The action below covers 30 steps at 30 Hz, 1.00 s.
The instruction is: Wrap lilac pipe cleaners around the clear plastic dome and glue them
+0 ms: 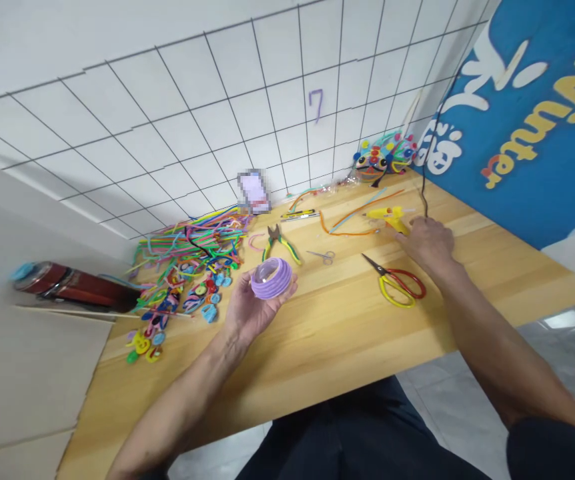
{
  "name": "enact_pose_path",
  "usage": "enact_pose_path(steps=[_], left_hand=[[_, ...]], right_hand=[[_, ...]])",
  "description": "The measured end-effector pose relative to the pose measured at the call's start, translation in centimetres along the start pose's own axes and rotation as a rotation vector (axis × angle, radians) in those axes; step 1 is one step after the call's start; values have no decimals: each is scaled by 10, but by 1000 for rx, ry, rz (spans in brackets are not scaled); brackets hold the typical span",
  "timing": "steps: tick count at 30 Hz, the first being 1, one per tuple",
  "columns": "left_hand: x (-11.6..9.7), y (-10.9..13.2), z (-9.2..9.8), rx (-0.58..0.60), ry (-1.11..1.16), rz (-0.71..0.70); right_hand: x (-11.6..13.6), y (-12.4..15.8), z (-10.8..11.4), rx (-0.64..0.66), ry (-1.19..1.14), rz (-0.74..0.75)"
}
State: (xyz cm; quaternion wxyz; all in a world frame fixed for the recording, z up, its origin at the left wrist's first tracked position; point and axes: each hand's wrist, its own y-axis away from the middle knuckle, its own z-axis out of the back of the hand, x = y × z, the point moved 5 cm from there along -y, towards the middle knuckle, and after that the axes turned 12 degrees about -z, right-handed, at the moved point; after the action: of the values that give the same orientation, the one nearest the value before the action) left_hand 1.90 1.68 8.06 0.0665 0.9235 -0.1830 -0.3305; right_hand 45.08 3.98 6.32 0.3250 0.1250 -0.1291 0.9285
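My left hand [252, 308] is palm up over the wooden table [327, 333], with its fingers curled round a small round thing wrapped in purple pipe cleaner [271, 278]. My right hand [426, 241] reaches far across the table and closes on the handle of a yellow glue gun [386, 215], whose black cord [423, 193] runs up the wall. Red and yellow scissors [398, 283] lie just in front of my right wrist.
A heap of coloured pipe cleaners [192, 247] and small finished shapes lies at the left. Green-handled pliers [280, 243], small scissors [322, 255] and orange pipe cleaners [347, 223] lie mid-table. A colourful craft figure [382, 159] stands by the wall. A red cylinder [67, 285] lies far left.
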Motion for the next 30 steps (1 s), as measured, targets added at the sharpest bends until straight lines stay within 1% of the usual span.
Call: enact_pose_path(steps=[1,2,3,6,7,8,10,12,15,20,24,27,30], left_hand=[[1,0,-1,-14,2,-6],[2,0,-3,-26,2,-9],[4,0,-6,-35,-2,-8],[14,0,-15,-47,-21,14],[18,1,-19,-45,-24,25],[23,2,-23,-38,-23,37],[31,5,-32,-10,-10,61],[39,10,-39,26,11,85],[46,16,-45,63,36,110],[53,17,-42,82,33,96],[54,15,-38,56,-6,23],[50,17,-41,50,-47,-61],[47,19,-44,56,-78,-112]], right_hand=[[3,13,7,-31,13,-25],[12,31,16,-61,-27,35],[27,52,25,-99,-122,178],[80,135,54,-211,-466,779],[95,160,59,-221,-523,916],[107,181,62,-222,-560,1011],[126,208,63,-217,-583,1112],[135,221,61,-225,-593,1163],[137,225,53,-244,-619,1177],[128,224,36,-228,-655,1158],[126,225,30,-205,-673,1136],[131,226,30,-181,-659,1108],[137,229,29,-175,-639,1096]])
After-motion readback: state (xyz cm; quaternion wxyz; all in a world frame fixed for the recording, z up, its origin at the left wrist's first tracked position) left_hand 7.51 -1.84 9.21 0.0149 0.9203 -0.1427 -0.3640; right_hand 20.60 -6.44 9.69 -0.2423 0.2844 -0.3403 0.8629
